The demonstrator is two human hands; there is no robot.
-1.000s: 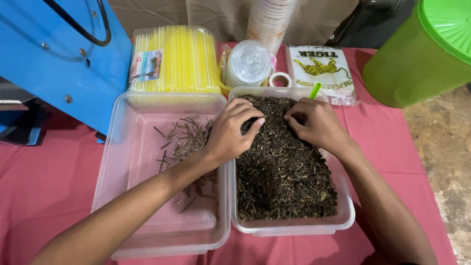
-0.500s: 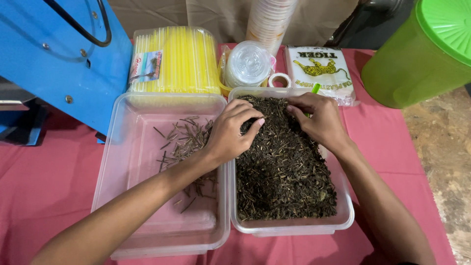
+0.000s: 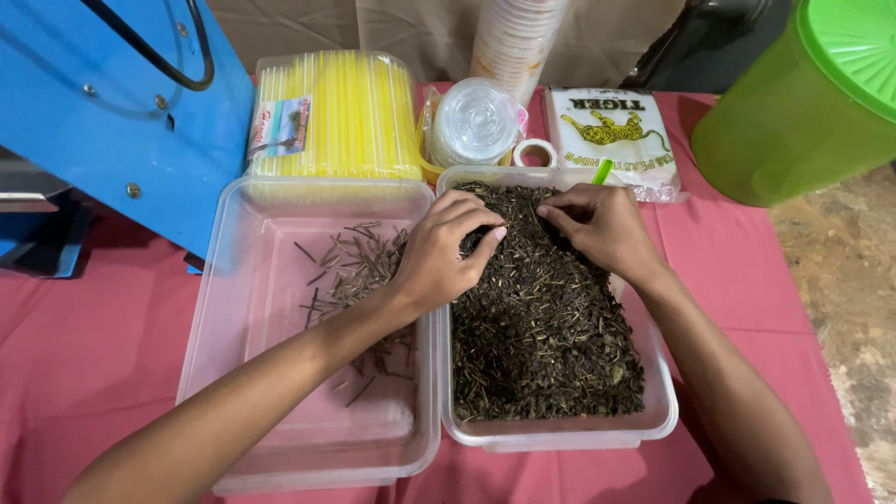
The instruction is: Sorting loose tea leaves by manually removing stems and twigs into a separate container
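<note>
Both hands work the far end of the clear tub (image 3: 653, 425) of dark dried leaves (image 3: 546, 327): the left hand (image 3: 443, 252) curls its fingers together, pinching into the leaves. The right hand (image 3: 602, 224) lies just across, fingers bent loosely (whether it grips anything I cannot tell), while the picked stems (image 3: 359, 266) lie in the lid tray (image 3: 243, 308) directly left of the left hand.

The green bin (image 3: 803, 103) and blue machine (image 3: 103, 112) are cut off by the frame's edges.

Both tubs (image 3: 653, 425) are clear, glossy plastic. The dried leaves (image 3: 541, 327) look matt, rough and flaky. The tablecloth (image 3: 84, 355) is matt pink cloth. The jug (image 3: 793, 121) is smooth green plastic.
</note>
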